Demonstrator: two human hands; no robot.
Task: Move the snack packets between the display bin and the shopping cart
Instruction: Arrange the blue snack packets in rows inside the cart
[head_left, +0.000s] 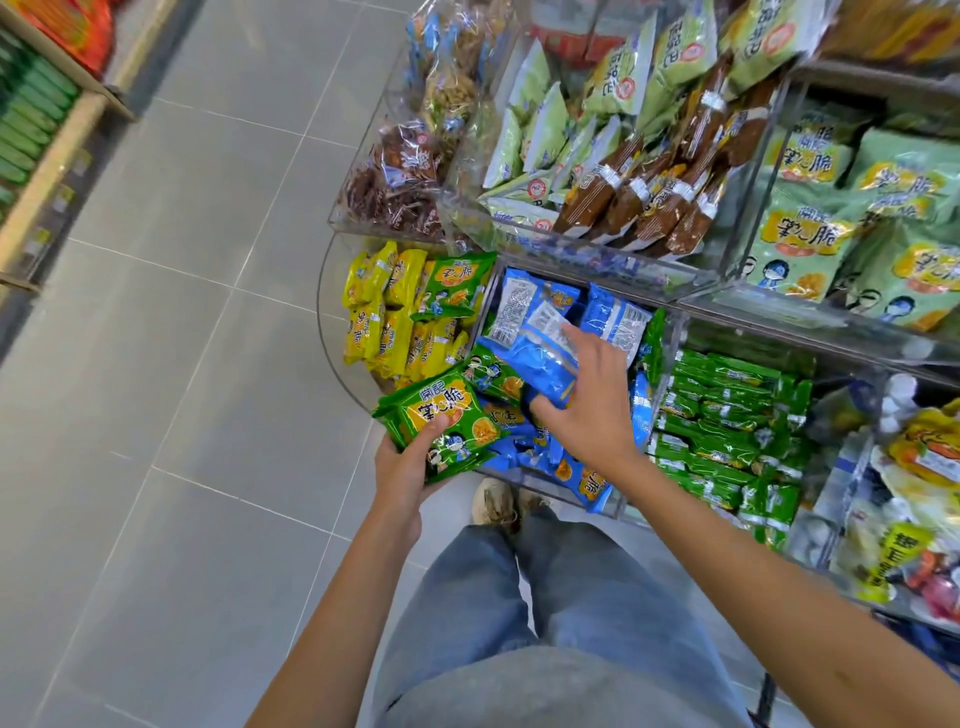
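Shop aisle: stocked snack bins (597, 254)

You have two hands in view. Your left hand (410, 467) holds what looks like two green snack packets (441, 421), stacked. Your right hand (592, 405) grips one blue snack packet (545, 369). In the display bin (621, 512) beneath it you can see one loose green packet (493, 375) and a heap of blue packets (571, 478), too overlapped to count. One further green packet (457, 286) lies on the yellow packets (384, 322), which are also too many to count. One shoe (496, 501) shows.
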